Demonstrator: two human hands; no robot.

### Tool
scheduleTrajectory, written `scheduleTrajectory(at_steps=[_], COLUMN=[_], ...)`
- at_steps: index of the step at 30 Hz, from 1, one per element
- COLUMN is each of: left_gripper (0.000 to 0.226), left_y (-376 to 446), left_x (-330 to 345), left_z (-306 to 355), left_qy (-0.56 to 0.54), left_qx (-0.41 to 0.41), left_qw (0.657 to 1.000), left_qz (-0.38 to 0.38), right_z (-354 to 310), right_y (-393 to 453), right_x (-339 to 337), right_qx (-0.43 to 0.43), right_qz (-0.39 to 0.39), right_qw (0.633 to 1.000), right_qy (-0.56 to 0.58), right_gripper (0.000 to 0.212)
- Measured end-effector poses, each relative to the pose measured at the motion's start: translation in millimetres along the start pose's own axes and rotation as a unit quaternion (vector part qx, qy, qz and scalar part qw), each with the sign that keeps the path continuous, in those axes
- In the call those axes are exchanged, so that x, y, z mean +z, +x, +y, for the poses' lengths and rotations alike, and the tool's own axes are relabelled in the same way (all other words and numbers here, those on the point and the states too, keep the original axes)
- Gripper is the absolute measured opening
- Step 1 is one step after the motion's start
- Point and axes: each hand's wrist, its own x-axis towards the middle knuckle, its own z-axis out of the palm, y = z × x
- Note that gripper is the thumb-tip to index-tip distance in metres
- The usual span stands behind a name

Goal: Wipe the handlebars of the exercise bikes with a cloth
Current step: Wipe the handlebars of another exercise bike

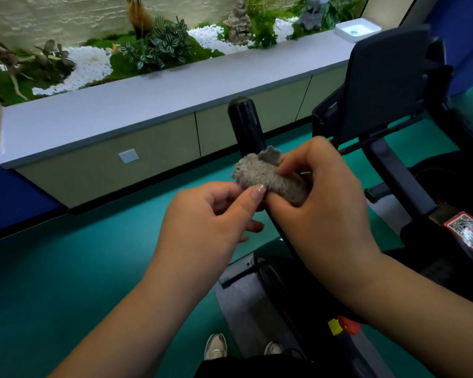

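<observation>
**Cloth bunched on the handlebar post, both hands at it**

Forearms come in from the near edge, bare, with a pair of pale shoes (216,346) on the green floor (66,268) below them.

Left hand (208,214): fingers curled, thumb and forefinger pinching the near-left edge of the cloth (268,180). Remaining fingers tucked under the palm, holding nothing that shows.

Right hand (320,192): fingers bent over the right side of the cloth, fingertips pressing into the pile, thumb underneath. It has the larger share of the hold.

Cloth: small, grey-beige, fluffy, wadded into a lump. A flat grey tab sticks up at its far edge. It sits mid-scene, against the dark handlebar (247,124), whose rounded end stands up just beyond it. Whether the cloth wraps round the bar or only lies against its near face cannot be told; the hands cover that part.

Handling, as a judgement: the cloth looks light and soft, no stiffness, so it should fold round the bar and take whatever shape the fingers give it. Thick pile should grip the bar better than it slides. Best hold is likely round the bar with the cloth between palm and bar, not by the edge, where it would merely trail. The bar itself looks rigid and smooth.

Right of the hands: the dark console (388,83) on its frame, and a red sticker with a square code (468,231). Far side: a long grey surface (148,105) over cabinets, planter with white pebbles (90,66) behind.
</observation>
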Motion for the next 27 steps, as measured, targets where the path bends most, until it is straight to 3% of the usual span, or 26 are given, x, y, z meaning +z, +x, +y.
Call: scheduleTrajectory(at_steps=[4, 9, 12, 16, 19, 23, 27], left_gripper=[0.022, 0.021, 0.018, 0.025, 0.039, 0.016, 0.027], left_y=[-5.6, -1.9, 5.5, 26.9, 47.3, 56.4, 23.9], left_x=[2.4, -0.9, -1.7, -4.0, 7.4, 32.7, 44.8], left_z=[-9.7, -19.0, -26.5, -41.2, -37.8, -37.7, -50.6], left_qy=[-0.055, -0.081, -0.061, -0.02, -0.071, -0.116, -0.114], left_qx=[0.0, 0.011, 0.003, 0.01, 0.034, 0.054, 0.074], left_qw=[0.998, 0.994, 0.993, 0.989, 0.977, 0.966, 0.962], left_qz=[0.039, 0.067, 0.097, 0.147, 0.197, 0.224, 0.236], right_z=[0.7, -3.2, 1.6, 14.7, 20.2, 21.7, 24.5], right_y=[-14.3, -16.5, -9.7, -1.2, 0.9, 4.2, 4.0], right_x=[9.4, 4.0, -3.1, -10.7, -10.3, -11.2, -15.2], right_qx=[-0.068, -0.074, -0.032, 0.017, 0.073, 0.133, 0.138], right_qz=[-0.051, -0.125, -0.134, -0.061, -0.083, -0.112, -0.136], right_qw=[0.996, 0.986, 0.986, 0.997, 0.994, 0.985, 0.981], right_qy=[-0.003, 0.079, 0.09, 0.04, -0.006, 0.005, 0.009], right_gripper=[0.03, 0.036, 0.03, 0.029, 0.035, 0.034, 0.028])
